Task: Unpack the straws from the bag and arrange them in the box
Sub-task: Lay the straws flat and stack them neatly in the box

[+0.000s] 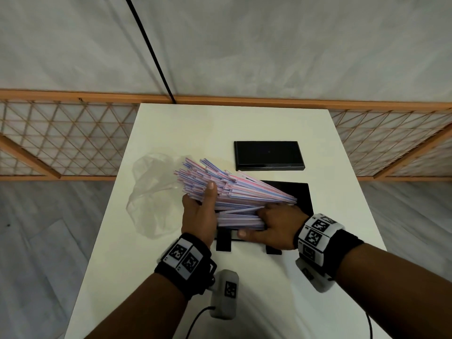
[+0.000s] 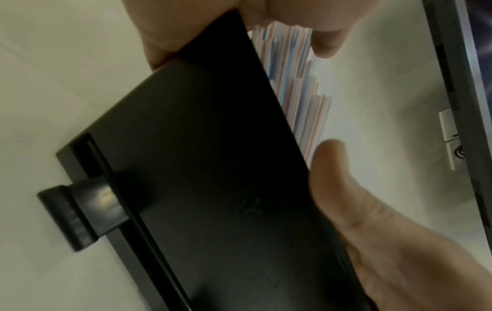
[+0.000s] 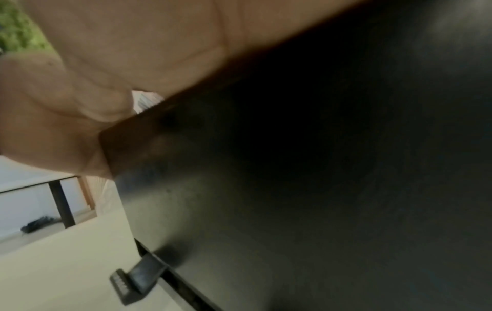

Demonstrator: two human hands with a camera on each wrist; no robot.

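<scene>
A big bundle of striped straws (image 1: 234,192) fans out across the open black box (image 1: 301,195) in the head view, its left ends sticking out over the box's left side. My left hand (image 1: 201,212) grips the bundle at that side, thumb on top. My right hand (image 1: 272,223) is curled over a lower layer of straws near the box's front wall. The left wrist view shows the box wall (image 2: 213,168) with the straws (image 2: 298,94) between thumb and fingers. In the right wrist view the box (image 3: 319,189) fills the frame and a sliver of the straws (image 3: 146,101) shows by the palm.
The clear empty bag (image 1: 151,199) lies crumpled left of the box. The black lid (image 1: 268,154) lies flat behind the box. Two latches (image 1: 223,242) stick out from the box's front. The white table (image 1: 186,128) ends at a wooden lattice rail (image 1: 63,143).
</scene>
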